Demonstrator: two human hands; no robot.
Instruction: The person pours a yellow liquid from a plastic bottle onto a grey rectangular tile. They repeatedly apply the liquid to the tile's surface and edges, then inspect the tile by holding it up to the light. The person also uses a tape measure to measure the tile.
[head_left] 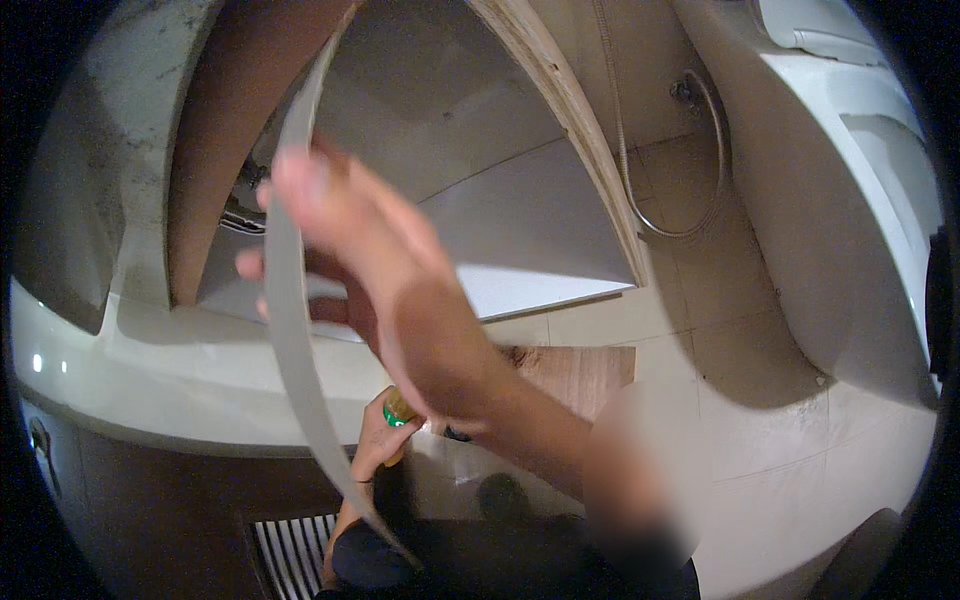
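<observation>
My right hand [375,260] reaches up from the lower right, smeared by motion. Its thumb lies on the near side of a thin pale panel edge [288,300], and its fingers show on the other side, so it grips the edge. The panel looks like a cabinet door seen edge-on, bent by the lens. Lower down, my left hand [378,438] is closed around a small yellowish bottle [398,408] with a green band. My right forearm and the panel partly hide that area. Behind the panel, an open cabinet [520,215] shows its grey interior.
A pale basin counter [190,370] runs along the left. On the right are a white toilet [880,130] and a metal shower hose [655,232]. A wood-grain board [590,372] sits near the tiled floor [760,450]. A striped mat [292,550] shows at the bottom left.
</observation>
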